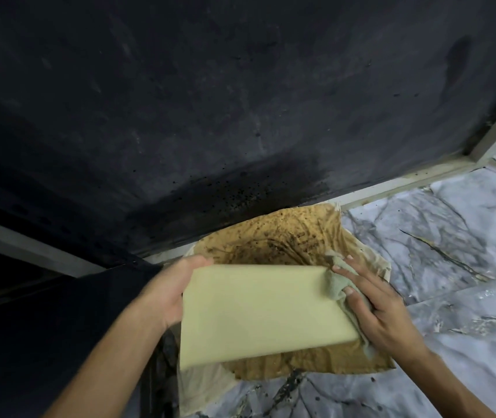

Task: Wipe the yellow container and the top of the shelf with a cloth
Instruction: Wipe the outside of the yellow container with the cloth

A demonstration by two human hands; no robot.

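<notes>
The pale yellow container (259, 312) is a flat rectangular box, tilted with its broad face toward me. It is lifted above a stained brown paper sheet (286, 236). My left hand (171, 291) grips its left edge, thumb over the top corner. My right hand (382, 306) presses a pale green cloth (335, 285) against the container's right edge. The cloth wraps around that side and hangs below the lower right corner. The shelf top (452, 236) is covered in a grey marble-patterned sheet.
A dark, speckled wall (240, 101) rises directly behind the shelf. A pale frame strip (406, 188) runs along the shelf's back edge. Dark grit and stains dot the brown paper and the marble sheet near the front. To the left the space is dark.
</notes>
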